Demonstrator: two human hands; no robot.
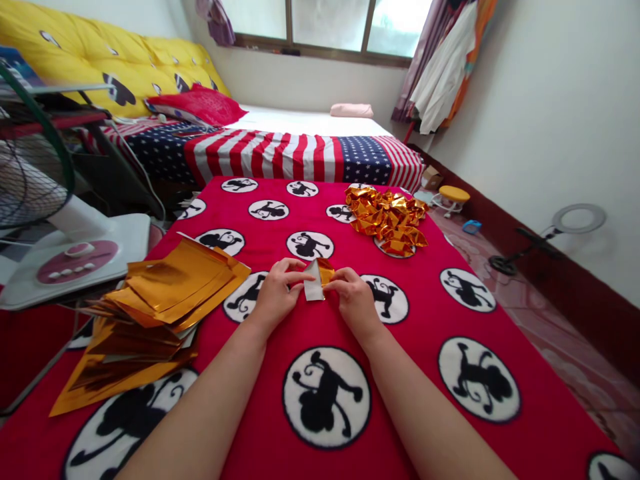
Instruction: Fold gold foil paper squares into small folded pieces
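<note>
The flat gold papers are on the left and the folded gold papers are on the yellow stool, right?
Not on the yellow stool: the head view shows the folded gold papers heaped on the red blanket. The flat gold papers are on the left.

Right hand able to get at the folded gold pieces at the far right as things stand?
Probably yes: nothing stands between the right hand and the folded gold pieces, though its fingers are on the foil paper.
</note>
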